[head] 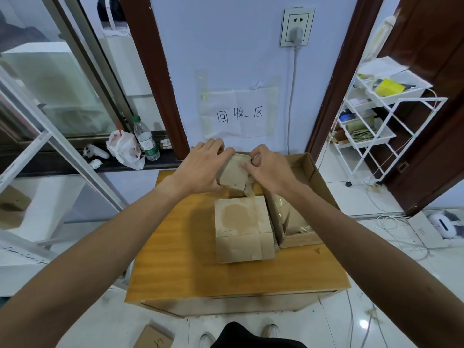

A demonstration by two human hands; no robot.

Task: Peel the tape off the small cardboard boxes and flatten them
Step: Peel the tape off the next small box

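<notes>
A small brown cardboard box is held up above the far part of the wooden table. My left hand grips its left side, fingers wrapped over the top edge. My right hand pinches at the box's top right corner, where a strip of clear tape hangs down loose. A second small taped box stands on the table just in front, with a round pale mark on its top.
A larger open cardboard carton with flat pieces inside sits at the table's right. A white wire trolley stands right, cables lie on the floor, a water bottle and bag sit on the left ledge. A flat cardboard piece lies by my feet.
</notes>
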